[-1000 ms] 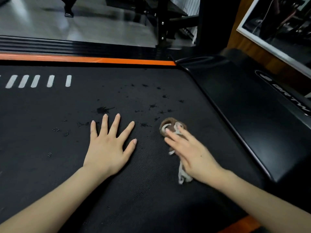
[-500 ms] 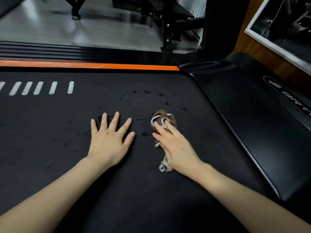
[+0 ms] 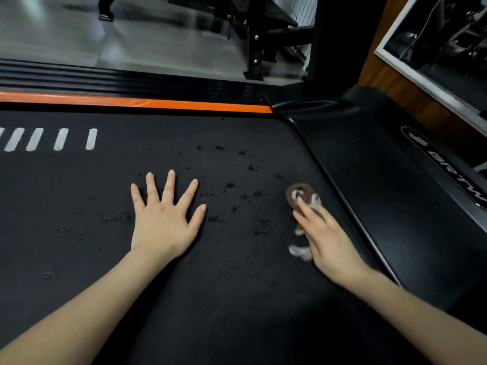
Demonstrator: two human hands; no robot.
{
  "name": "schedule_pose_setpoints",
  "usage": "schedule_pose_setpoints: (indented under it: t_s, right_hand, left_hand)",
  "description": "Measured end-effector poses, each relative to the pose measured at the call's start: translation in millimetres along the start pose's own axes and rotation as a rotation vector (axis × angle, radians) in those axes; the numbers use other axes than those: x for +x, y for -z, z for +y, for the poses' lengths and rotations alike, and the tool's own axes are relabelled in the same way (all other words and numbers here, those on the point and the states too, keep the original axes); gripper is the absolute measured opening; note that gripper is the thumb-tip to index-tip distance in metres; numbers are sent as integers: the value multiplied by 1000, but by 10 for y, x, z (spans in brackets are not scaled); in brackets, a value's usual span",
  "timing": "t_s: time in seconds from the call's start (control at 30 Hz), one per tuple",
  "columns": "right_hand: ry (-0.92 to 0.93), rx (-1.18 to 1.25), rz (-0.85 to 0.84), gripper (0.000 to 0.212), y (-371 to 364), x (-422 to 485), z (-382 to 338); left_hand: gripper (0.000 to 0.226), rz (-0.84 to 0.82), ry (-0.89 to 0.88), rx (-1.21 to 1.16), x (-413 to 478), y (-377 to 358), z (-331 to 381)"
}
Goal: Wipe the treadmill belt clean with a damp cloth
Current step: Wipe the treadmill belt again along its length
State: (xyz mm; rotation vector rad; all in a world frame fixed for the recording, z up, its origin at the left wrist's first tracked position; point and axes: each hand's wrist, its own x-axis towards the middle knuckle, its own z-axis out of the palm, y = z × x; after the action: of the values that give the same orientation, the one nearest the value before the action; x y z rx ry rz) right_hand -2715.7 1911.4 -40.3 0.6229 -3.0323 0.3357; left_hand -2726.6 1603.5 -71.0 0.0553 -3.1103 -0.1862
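The black treadmill belt [image 3: 237, 299] fills the lower view, dotted with small dark wet specks [image 3: 245, 196] between my hands. My left hand [image 3: 164, 222] lies flat on the belt with fingers spread. My right hand [image 3: 325, 238] presses a small brown and white cloth [image 3: 300, 194] onto the belt with straight fingers, close to the belt's right edge. Most of the cloth is hidden under the palm; a white end [image 3: 299, 251] sticks out at its left. The right hand is motion-blurred.
A glossy black motor cover [image 3: 395, 193] with white lettering borders the belt on the right. An orange side rail [image 3: 131, 102] and ribbed black strip run along the far edge. White dash marks [image 3: 60, 139] sit at the left. Black equipment legs [image 3: 257, 43] stand beyond.
My right hand has slid the cloth to the right across the belt, away from my left hand, uncovering the specks between them. The left hand has stayed flat in place.
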Motion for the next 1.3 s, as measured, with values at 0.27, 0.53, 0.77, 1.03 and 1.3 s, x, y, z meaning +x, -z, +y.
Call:
schedule_pose_setpoints:
  t_s: [0.27, 0.53, 0.77, 1.03, 1.3]
  right_hand:
    - [-224, -5, 4, 85, 63, 231, 42]
    - [-138, -8, 170, 45, -23, 661, 405]
    - [-113, -112, 111, 44, -59, 1017, 550]
    - [112, -98, 68, 45, -12, 345, 336]
    - [-165, -109, 125, 40, -68, 1976, 713]
  left_hand:
    - [72, 55, 6, -15, 27, -36, -7]
    - [81, 18, -12, -14, 210, 58, 131]
    - [79, 19, -45, 19, 574, -82, 286]
    - [76, 72, -63, 5, 529, -101, 280]
    - [80, 45, -52, 8, 555, -103, 284]
